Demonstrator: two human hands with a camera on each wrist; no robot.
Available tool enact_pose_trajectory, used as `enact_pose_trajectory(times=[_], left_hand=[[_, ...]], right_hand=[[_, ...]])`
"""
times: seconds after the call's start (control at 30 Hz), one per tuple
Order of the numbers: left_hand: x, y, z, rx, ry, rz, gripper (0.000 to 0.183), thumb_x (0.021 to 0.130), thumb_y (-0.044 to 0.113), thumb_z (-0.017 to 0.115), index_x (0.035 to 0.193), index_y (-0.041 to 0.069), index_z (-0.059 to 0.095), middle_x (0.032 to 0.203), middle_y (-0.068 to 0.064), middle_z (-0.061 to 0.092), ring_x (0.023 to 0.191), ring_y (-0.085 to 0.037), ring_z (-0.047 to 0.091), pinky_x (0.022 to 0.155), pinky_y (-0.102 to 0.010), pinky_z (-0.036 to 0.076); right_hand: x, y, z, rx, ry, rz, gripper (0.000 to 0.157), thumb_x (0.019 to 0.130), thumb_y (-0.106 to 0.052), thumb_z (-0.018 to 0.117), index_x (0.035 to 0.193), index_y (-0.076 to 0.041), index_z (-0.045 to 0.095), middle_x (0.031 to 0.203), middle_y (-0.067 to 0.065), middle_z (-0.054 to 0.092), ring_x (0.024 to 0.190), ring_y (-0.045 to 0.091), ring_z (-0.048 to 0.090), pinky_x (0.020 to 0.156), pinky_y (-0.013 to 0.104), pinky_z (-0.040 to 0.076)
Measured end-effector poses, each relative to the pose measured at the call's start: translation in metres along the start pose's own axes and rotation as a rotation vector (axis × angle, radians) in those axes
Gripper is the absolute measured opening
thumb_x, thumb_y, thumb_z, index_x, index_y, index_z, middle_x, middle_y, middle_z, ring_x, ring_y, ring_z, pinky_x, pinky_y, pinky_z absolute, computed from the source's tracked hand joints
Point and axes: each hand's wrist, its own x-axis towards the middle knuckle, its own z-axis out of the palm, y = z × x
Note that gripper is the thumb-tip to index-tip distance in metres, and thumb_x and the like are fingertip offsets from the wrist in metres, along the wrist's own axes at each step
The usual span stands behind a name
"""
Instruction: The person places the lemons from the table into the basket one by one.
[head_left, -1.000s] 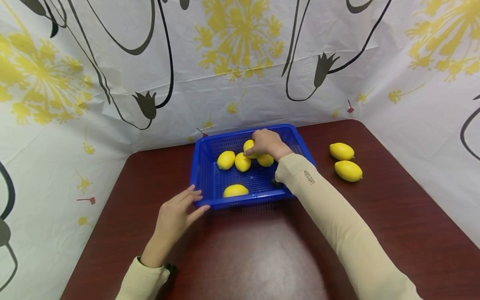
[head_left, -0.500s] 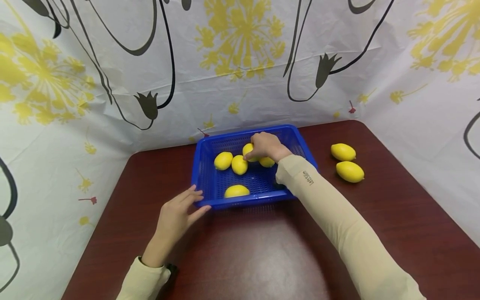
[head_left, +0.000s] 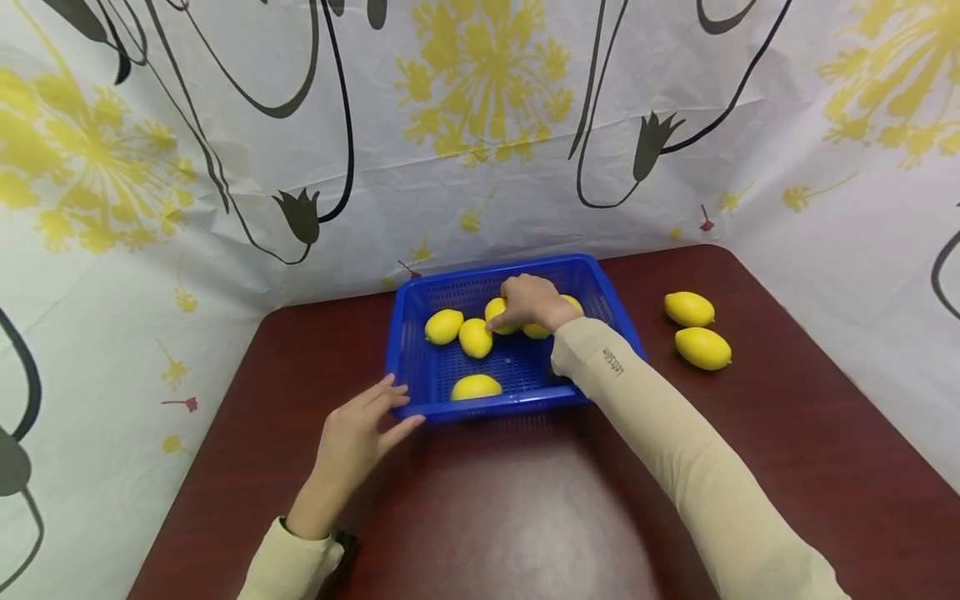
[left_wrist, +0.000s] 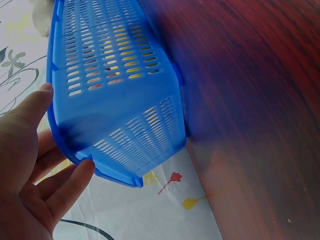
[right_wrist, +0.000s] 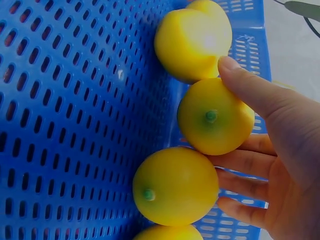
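A blue plastic basket (head_left: 525, 404) stands on the table with several yellow lemons in it. My left hand (head_left: 352, 437) holds its near left corner, thumb at the front rim and fingers at the side rim. Over the back of the basket, my right hand (head_left: 534, 302) is at a lemon (right_wrist: 215, 117). The right thumb lies along that lemon while the other fingers extend behind it and a neighbouring lemon (right_wrist: 175, 187). Another lemon (head_left: 476, 338) sits beside them to the left. A single lemon (head_left: 477, 387) lies near the front wall.
Two lemons (head_left: 702, 348) lie on the dark red table (head_left: 465, 517) right of the basket. A white sheet (head_left: 465, 125) with flower prints hangs behind and along both sides. The right sleeve (head_left: 660, 433) reaches across the basket's front right.
My right hand has lowered slightly with the lemon into the row. The lemons to its left have shifted a little left, and one now shows by the right wrist. The left hand stays put.
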Motion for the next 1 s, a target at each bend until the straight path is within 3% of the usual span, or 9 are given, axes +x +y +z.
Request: enact_pose_trajectory(times=[0.1, 0.4, 0.67, 1.0], left_hand=[[-0.0007, 0.0000, 0.0006, -0.005, 0.004, 0.004, 0.044, 0.080, 0.047, 0.078, 0.100, 0.009, 0.075, 0.106, -0.008, 0.077, 0.113, -0.026, 0.070, 0.084, -0.039, 0.061], [-0.0007, 0.0008, 0.0014, -0.007, 0.012, 0.002, 0.042, 0.071, 0.034, 0.089, 0.100, 0.008, 0.075, 0.106, -0.009, 0.077, 0.113, -0.026, 0.070, 0.084, -0.040, 0.061], [-0.0014, 0.0007, 0.0007, -0.008, 0.000, 0.000, 0.044, 0.081, 0.048, 0.077, 0.100, 0.008, 0.075, 0.107, -0.009, 0.077, 0.114, -0.026, 0.070, 0.085, -0.040, 0.060], [-0.0001, 0.0012, 0.0014, -0.010, 0.008, -0.005, 0.042, 0.070, 0.034, 0.089, 0.099, 0.007, 0.075, 0.107, -0.009, 0.077, 0.113, -0.026, 0.070, 0.084, -0.040, 0.061]], right_hand=[[0.0015, 0.0009, 0.0028, -0.007, -0.006, -0.008, 0.052, 0.078, -0.057, 0.077, 0.102, -0.012, 0.069, 0.088, 0.005, 0.066, 0.078, 0.022, 0.055, 0.069, 0.035, 0.045], [0.0040, 0.0010, 0.0064, -0.016, -0.019, -0.035, 0.048, 0.073, -0.057, 0.081, 0.089, -0.013, 0.068, 0.072, 0.000, 0.052, 0.069, 0.018, 0.047, 0.061, 0.032, 0.037], [0.0038, 0.0009, 0.0087, -0.042, -0.007, -0.041, 0.053, 0.074, -0.059, 0.079, 0.097, -0.013, 0.070, 0.081, 0.003, 0.064, 0.073, 0.019, 0.053, 0.063, 0.032, 0.042], [0.0040, 0.0004, 0.0097, -0.056, -0.027, -0.036, 0.062, 0.074, -0.061, 0.078, 0.109, -0.011, 0.070, 0.096, 0.005, 0.071, 0.080, 0.020, 0.059, 0.070, 0.035, 0.049]])
